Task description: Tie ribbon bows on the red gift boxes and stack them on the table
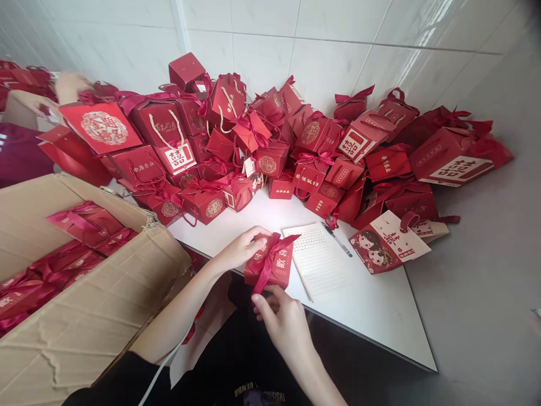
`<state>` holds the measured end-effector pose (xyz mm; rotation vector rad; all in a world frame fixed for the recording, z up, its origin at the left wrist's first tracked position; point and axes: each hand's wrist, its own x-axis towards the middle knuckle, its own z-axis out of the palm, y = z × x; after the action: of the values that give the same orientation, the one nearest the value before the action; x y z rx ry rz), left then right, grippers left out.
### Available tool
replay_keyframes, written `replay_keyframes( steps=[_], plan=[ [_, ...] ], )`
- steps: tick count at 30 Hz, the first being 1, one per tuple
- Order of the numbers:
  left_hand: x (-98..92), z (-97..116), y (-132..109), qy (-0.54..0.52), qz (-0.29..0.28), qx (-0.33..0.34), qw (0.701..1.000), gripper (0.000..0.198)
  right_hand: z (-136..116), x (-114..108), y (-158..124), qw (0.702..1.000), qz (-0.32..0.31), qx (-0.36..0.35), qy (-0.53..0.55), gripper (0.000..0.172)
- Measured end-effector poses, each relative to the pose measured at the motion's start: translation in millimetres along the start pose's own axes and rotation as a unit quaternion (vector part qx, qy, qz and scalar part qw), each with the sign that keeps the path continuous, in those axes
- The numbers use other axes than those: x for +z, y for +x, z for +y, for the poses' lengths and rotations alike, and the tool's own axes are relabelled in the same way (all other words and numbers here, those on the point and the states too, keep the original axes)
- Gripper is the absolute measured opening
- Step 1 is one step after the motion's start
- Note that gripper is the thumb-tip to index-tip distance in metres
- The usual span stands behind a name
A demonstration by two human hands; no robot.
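Observation:
A small red gift box (284,269) with gold lettering sits at the front edge of the white table. Around its middle runs a dark red ribbon (267,264), tied on top, with one tail pointing right and another hanging toward me. My left hand (247,246) grips the box at its far left side, the thumb resting on top. Close to the box's near side, my right hand (282,316) pinches the lower ribbon tail between thumb and fingers. Its other fingers curl under and are partly hidden.
Red gift boxes (310,135) are heaped along the tiled wall. A lined notebook (325,268) and a pen (337,239) lie right of my hands, beside a printed gift bag (386,242). At left stands a cardboard carton (84,307) holding red boxes; another person's hand (36,104) is behind it.

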<state>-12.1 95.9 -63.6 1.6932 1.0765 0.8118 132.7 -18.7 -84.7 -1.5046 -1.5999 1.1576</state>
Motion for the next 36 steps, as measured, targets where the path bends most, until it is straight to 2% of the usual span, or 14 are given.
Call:
replay_keyframes(
  steps=[5, 11, 14, 17, 22, 25, 27, 30, 32, 34, 36],
  plan=[
    [-7.5, 1, 10, 0.009, -0.042, 0.026, 0.999, 0.023, -2, 11, 5, 1.000, -0.009, -0.001, -0.014, 0.038],
    [-13.4, 2, 18, 0.030, -0.057, 0.024, 0.998, 0.022, -6, -3, -7, 0.993, -0.046, 0.015, -0.104, 0.037],
    [-11.7, 2, 20, 0.015, -0.061, 0.020, 0.998, 0.022, -9, -6, -8, 0.995, -0.077, 0.031, -0.058, 0.038],
    [-8.4, 1, 18, -0.003, -0.054, 0.009, 0.998, 0.024, -10, 5, -1, 0.996, -0.086, 0.031, 0.008, 0.038],
    [-8.3, -1, 17, -0.002, -0.054, 0.017, 0.998, 0.024, -5, 25, 10, 0.993, -0.043, 0.027, 0.111, 0.048],
    [-15.6, -2, 22, 0.015, -0.084, 0.030, 0.996, 0.024, -4, 15, 6, 0.986, -0.081, -0.003, 0.144, 0.048],
    [-22.2, -2, 29, 0.025, -0.130, 0.050, 0.990, 0.025, -2, 2, 2, 0.981, -0.115, -0.008, 0.156, 0.046],
    [-29.9, 1, 41, 0.044, -0.216, 0.092, 0.971, 0.025, 1, -15, -1, 0.985, -0.112, -0.011, 0.131, 0.044],
    [-31.1, 3, 47, 0.066, -0.244, 0.114, 0.961, 0.025, 2, -21, 0, 0.988, -0.108, -0.013, 0.110, 0.044],
    [-28.7, 4, 49, 0.089, -0.230, 0.127, 0.961, 0.024, 2, -21, 1, 0.988, -0.109, -0.014, 0.105, 0.043],
    [-23.7, 5, 48, 0.110, -0.177, 0.126, 0.970, 0.027, 1, -17, 3, 0.987, -0.110, -0.023, 0.113, 0.043]
  ],
)
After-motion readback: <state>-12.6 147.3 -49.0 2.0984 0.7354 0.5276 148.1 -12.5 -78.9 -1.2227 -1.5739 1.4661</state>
